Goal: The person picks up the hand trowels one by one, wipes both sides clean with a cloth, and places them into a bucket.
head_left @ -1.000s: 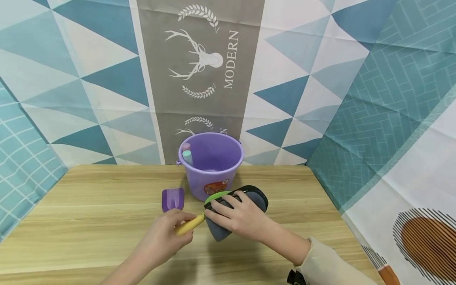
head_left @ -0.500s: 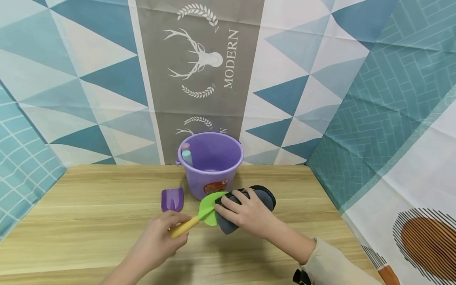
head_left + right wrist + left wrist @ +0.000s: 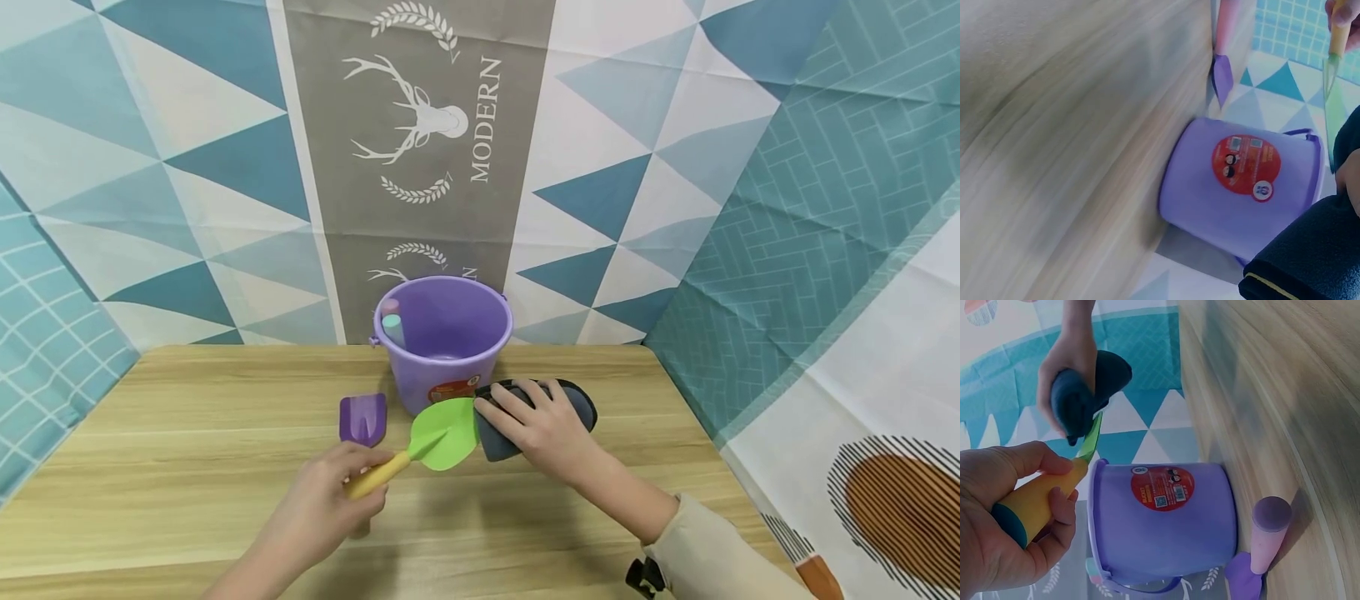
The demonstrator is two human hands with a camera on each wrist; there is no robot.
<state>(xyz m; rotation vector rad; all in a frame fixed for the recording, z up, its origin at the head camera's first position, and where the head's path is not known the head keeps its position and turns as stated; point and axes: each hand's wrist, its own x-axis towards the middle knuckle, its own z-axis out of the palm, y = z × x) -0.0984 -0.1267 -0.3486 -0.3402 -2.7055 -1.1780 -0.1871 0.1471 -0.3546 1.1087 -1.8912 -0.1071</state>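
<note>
My left hand (image 3: 318, 496) grips the yellow handle of a toy shovel (image 3: 446, 433), whose green blade points right and slightly up above the table. A folded dark blue-grey cloth (image 3: 498, 437) with black edging is held by my right hand (image 3: 551, 429), its fingers curled over the top. The cloth's left edge overlaps the tip of the green blade in the head view. From the left wrist view, the shovel (image 3: 1041, 500) appears nearly edge-on, reaching the cloth (image 3: 1072, 400). The cloth (image 3: 1310, 250) partly hides my right hand in the right wrist view.
A purple bucket (image 3: 450, 383) stands at the back of the wooden table (image 3: 210, 467), with a pink and a mint handle end inside. Left of it lies a purple-bladed toy shovel (image 3: 363, 419) with a pink handle. Patterned cloth walls (image 3: 637, 125) enclose the back and sides.
My right hand has moved right with the cloth, off most of the green blade, which was largely covered before. My left hand has shifted slightly left and down with the shovel.
</note>
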